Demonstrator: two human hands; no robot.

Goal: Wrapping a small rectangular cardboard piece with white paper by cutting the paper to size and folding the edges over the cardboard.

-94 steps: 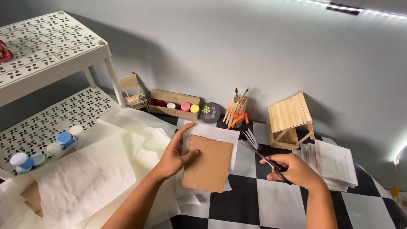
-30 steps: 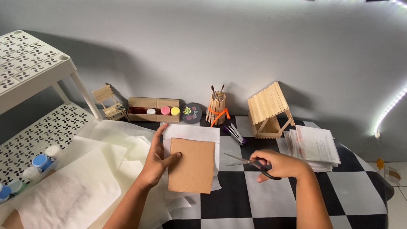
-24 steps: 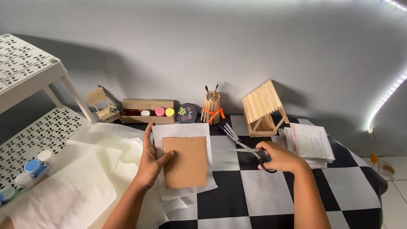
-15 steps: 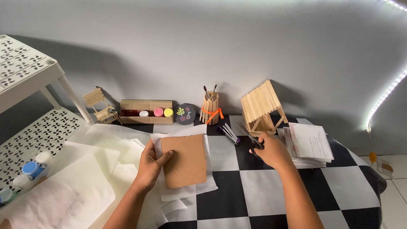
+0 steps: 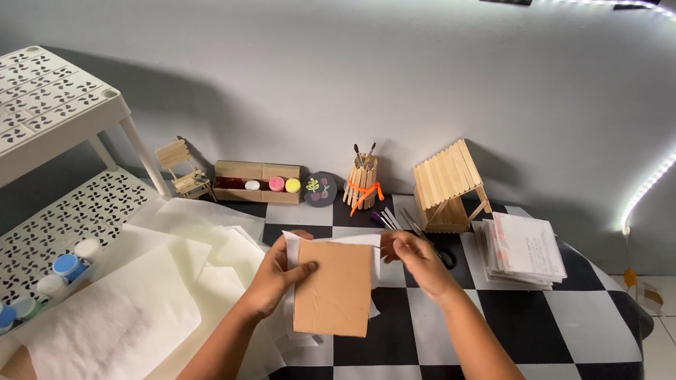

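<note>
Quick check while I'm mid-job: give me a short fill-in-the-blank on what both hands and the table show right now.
1. The left hand grips a flat brown ____ rectangle.
2. The right hand touches that rectangle's top ____ corner.
3. Black-handled scissors lie on the ____-patterned black and white tabletop.
4. The small house of wooden craft sticks stands ____ the scissors.

Missing words: cardboard; right; checker; behind

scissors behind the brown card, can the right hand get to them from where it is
Probably yes. The right hand rests at the top right corner of the brown card, and the scissors lie on the checkered table just beyond it. Nothing stands between them; the stick house sits farther back.
</note>
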